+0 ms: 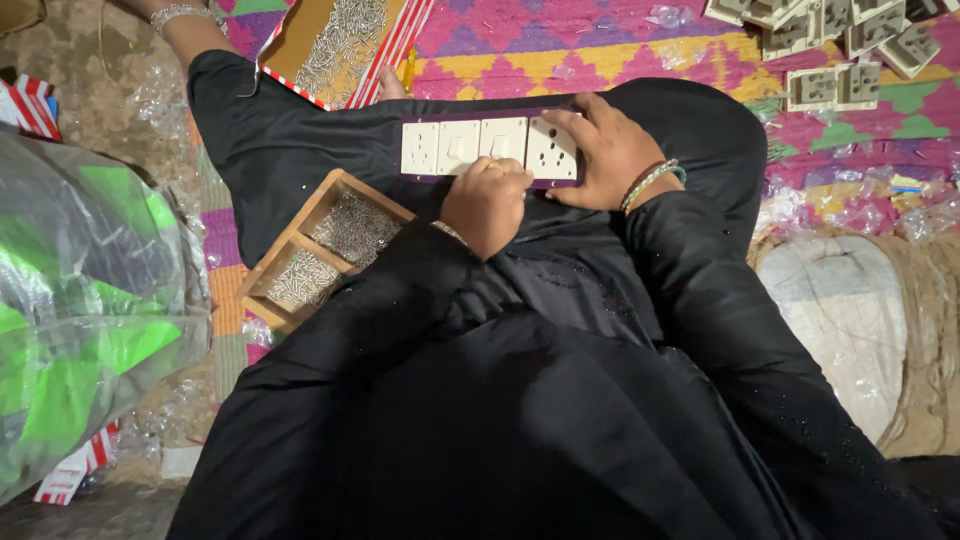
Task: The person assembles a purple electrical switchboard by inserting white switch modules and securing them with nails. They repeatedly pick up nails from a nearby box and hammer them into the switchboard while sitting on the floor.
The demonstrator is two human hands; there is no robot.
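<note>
Item: switch plate (490, 148), a long dark-backed strip carrying four cream modules, two sockets at the ends and two rocker switches between; it lies across my lap on the black cloth of my garment. My right hand (608, 153) lies over the strip's right end, fingers spread flat across the last socket module and its edge, a beaded bracelet (652, 180) at the wrist. My left hand (487, 205) sits at the lower edge of the strip near its middle, fingers curled in together against the plate; whether they pinch something small I cannot tell, as the knuckles hide the tips. Beside my left knee: a wooden tray (322, 246) with two compartments, both holding small silver screws. Above it, on the patterned mat (560, 45): an open cardboard box (340, 45) with red-and-white striped edging, also holding screws. Upper right on the mat: a cluster of loose cream socket modules (835, 45). Far left: a clear plastic bag (80, 300) showing green contents. Right: a burlap sack (880, 320).
</note>
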